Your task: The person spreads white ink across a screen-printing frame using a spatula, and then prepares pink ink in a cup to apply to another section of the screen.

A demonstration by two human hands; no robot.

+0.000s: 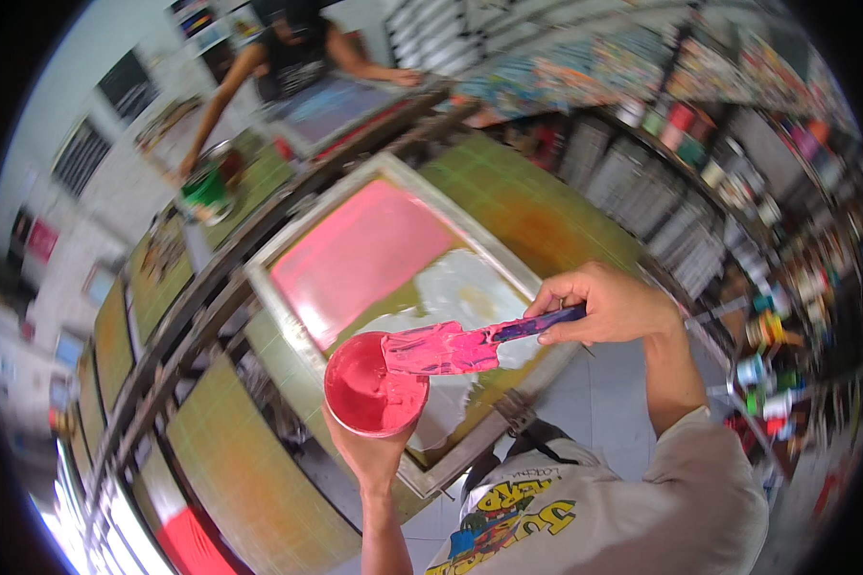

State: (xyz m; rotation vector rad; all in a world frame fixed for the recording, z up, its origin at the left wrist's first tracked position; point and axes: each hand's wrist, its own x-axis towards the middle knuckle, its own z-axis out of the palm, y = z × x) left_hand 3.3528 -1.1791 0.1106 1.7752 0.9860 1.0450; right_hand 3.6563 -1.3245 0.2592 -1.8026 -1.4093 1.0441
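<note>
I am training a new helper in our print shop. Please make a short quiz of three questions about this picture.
1. True or false: the left hand holds the cup of pink ink from below.
2. What does the right hand hold? A) spatula B) brush C) rag
3. Fill in: the spatula blade rests on the cup's ____.

Key:
1. True.
2. A, by its dark handle.
3. Rim. The cup is held above the framed screen, which carries a pink patch.
</note>
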